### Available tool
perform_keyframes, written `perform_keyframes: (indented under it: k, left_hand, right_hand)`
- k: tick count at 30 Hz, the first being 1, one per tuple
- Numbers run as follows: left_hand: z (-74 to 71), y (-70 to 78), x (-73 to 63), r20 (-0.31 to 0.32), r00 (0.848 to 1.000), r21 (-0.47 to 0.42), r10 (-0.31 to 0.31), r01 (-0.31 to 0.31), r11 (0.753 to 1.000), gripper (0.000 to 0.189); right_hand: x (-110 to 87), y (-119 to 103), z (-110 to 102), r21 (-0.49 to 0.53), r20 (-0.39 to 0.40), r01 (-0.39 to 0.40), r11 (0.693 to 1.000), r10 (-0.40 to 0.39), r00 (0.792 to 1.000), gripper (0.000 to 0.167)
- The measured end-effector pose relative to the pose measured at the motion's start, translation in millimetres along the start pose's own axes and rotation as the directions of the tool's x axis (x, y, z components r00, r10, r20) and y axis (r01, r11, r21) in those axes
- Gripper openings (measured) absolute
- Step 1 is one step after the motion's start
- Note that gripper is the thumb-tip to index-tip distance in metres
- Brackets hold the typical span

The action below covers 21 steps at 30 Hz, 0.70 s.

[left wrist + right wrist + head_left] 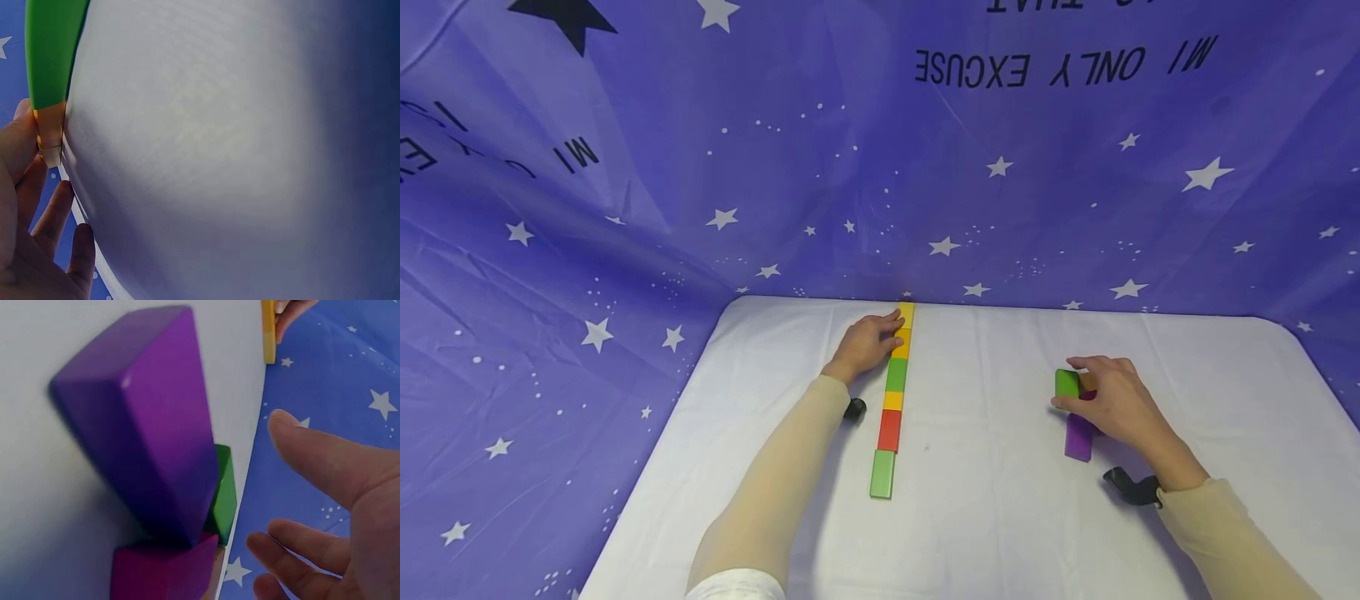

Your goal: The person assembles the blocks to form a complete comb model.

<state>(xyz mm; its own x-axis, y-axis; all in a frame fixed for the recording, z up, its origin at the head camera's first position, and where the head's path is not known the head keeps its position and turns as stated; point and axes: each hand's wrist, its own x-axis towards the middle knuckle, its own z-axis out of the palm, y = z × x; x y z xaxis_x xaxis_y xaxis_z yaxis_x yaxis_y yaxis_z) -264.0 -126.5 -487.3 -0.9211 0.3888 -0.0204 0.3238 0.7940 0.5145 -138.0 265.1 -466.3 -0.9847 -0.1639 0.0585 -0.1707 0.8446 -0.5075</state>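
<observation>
A straight row of colored blocks runs away across the white table: a light green block [882, 474] nearest, then a red block [890, 430], a small yellow block [892, 401], a green block [896, 374] and yellow blocks [906, 312] at the far end. My left hand [867, 343] touches the left side of those yellow blocks with thumb and forefinger, other fingers spread. On the right, my right hand [1118, 400] hovers with parted thumb and fingers around a green block [1065, 382]. Beside it are a purple block [150, 419], a magenta block [156, 569] and a partly hidden brown block [1087, 382].
A white cloth covers the table [985, 500]. Behind and to the left hangs a purple-blue curtain [850, 192] with white stars and lettering. Black wrist-camera parts [1129, 486] sit at each wrist, close to the tabletop.
</observation>
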Motion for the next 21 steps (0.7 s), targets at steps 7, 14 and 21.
perform_keyframes:
  k: [7, 14, 21]
  left_hand:
    - [-0.5, 1.3, -0.9, 0.002, 1.0, 0.008, -0.002, 0.002, 1.0, 0.047]
    - [-0.8, 1.7, -1.2, 0.009, 1.0, 0.024, -0.004, 0.004, 1.0, 0.047]
    - [0.5, 0.0, 0.5, 0.002, 1.0, 0.031, 0.003, -0.003, 1.0, 0.047]
  right_hand:
    - [5.4, 5.2, 3.3, -0.088, 0.008, 0.041, 0.995, -0.041, 0.999, 0.068]
    - [10.2, 4.7, 5.7, -0.128, 0.036, 0.021, 0.991, -0.017, 0.999, 0.066]
    - [16.3, -0.1, 8.0, -0.068, 0.074, 0.057, 0.996, -0.052, 0.996, 0.06]
